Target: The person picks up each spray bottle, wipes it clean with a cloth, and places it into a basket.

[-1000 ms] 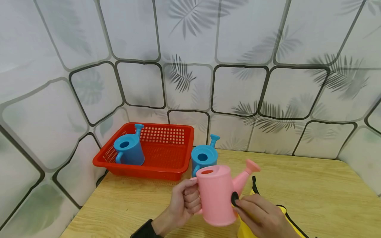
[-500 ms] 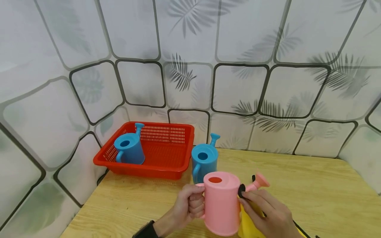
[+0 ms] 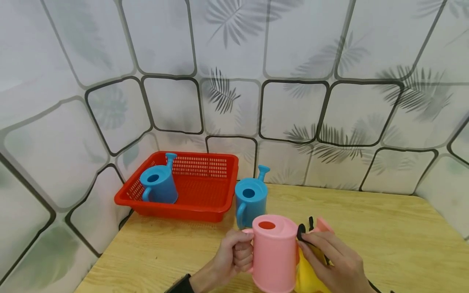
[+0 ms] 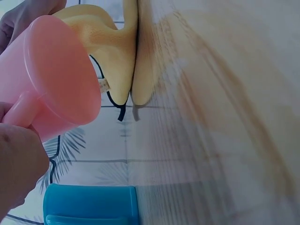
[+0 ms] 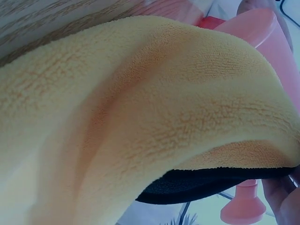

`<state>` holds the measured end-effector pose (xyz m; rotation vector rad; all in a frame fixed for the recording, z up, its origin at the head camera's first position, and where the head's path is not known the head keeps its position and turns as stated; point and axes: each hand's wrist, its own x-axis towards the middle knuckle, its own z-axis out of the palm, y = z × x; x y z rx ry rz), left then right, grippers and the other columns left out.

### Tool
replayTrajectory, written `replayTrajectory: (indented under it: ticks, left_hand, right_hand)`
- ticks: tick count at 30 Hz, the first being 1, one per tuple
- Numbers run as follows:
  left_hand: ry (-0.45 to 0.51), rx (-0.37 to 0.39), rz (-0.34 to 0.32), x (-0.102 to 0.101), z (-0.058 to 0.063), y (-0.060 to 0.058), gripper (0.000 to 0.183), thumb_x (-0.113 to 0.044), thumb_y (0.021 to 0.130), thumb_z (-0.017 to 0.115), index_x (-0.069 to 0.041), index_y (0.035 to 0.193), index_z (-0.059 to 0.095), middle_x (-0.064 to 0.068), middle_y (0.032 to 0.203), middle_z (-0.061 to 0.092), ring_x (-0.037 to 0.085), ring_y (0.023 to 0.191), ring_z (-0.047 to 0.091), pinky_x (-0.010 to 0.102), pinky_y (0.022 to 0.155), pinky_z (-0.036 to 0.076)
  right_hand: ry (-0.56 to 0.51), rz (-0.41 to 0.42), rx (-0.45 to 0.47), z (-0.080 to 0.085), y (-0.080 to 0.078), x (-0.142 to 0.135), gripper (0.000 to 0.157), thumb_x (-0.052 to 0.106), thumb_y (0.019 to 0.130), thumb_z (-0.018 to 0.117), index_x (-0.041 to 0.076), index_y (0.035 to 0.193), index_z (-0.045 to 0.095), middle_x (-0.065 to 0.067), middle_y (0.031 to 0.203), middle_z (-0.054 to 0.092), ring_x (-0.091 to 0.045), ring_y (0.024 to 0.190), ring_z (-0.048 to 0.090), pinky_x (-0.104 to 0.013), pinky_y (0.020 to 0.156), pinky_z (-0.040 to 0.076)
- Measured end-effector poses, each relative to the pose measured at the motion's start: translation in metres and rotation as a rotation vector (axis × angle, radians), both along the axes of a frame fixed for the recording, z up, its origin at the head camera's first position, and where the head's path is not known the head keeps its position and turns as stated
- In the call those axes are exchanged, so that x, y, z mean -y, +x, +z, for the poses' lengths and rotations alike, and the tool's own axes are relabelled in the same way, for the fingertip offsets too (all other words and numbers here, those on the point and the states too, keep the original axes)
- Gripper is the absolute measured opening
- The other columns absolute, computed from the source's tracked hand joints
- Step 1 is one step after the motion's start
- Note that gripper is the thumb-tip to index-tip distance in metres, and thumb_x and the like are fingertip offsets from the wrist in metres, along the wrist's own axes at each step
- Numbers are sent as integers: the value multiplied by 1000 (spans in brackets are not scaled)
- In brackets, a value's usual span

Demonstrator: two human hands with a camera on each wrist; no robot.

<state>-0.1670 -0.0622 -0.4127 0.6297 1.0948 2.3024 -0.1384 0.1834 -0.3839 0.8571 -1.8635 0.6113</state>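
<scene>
A pink watering can (image 3: 275, 254) is held up by my left hand (image 3: 234, 252), whose fingers curl round its handle. The left wrist view shows its base (image 4: 65, 70) off the table. My right hand (image 3: 335, 256) pinches the black edging of a yellow fleecy cloth (image 3: 309, 274) close to the can's right side. Most of the spout is hidden behind that hand in the head view; its rose (image 5: 243, 208) shows below the cloth's dark edge in the right wrist view. The cloth (image 5: 140, 93) hangs down to the table.
Just behind the pink can stands a blue watering can (image 3: 253, 203) on the wooden table (image 3: 157, 252). To its left, a red plastic basket (image 3: 199, 211) holds another blue watering can (image 3: 161, 189). A patterned curtain (image 3: 293, 110) surrounds the table's back and left side.
Both the pink watering can and my left hand have shifted down and right. My right hand, still pinching the cloth's edge, has risen along the can's side and now covers most of the spout.
</scene>
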Motion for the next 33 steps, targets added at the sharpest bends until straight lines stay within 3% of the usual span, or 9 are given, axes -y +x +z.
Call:
replayTrajectory:
  ticks: [7, 17, 22, 28, 33]
  left_hand:
    - [-9, 15, 14, 1, 0, 1, 43, -18, 99, 32, -19, 56, 33, -7, 48, 28, 8, 38, 26, 25, 39, 13]
    - [-22, 159, 45, 8, 6, -1, 43, -22, 99, 37, -21, 57, 32, -8, 48, 30, 7, 39, 27, 19, 42, 18]
    - [-36, 220, 64, 10, 9, -3, 43, -23, 99, 38, -21, 56, 33, -7, 47, 30, 7, 38, 28, 20, 42, 17]
    - [-27, 205, 52, 12, 7, -2, 43, -24, 99, 38, -21, 56, 33, -7, 47, 30, 7, 39, 27, 18, 42, 18]
    - [-21, 209, 41, 13, 5, -2, 43, -24, 99, 37, -21, 57, 32, -8, 47, 29, 7, 38, 26, 20, 42, 17]
  right_hand:
    - [-3, 15, -26, -1, -1, 3, 46, 41, 95, 57, 2, 81, 75, -8, 77, 70, -15, 65, 63, -14, 66, 58]
    - [17, 143, -61, 2, -4, 6, 42, 34, 95, 59, -1, 84, 77, -9, 76, 67, -14, 65, 58, -16, 56, 55]
    - [43, 114, -93, 2, -6, 5, 44, 34, 98, 55, 0, 80, 78, -8, 74, 65, -15, 63, 56, -19, 50, 52]
    - [42, 33, -62, 0, -8, -6, 46, 37, 98, 53, 2, 84, 79, -6, 77, 64, -13, 66, 58, -16, 55, 56]
    - [-10, 37, -74, 4, -14, -14, 40, 32, 97, 56, 1, 86, 78, -10, 76, 63, -16, 66, 58, -11, 58, 54]
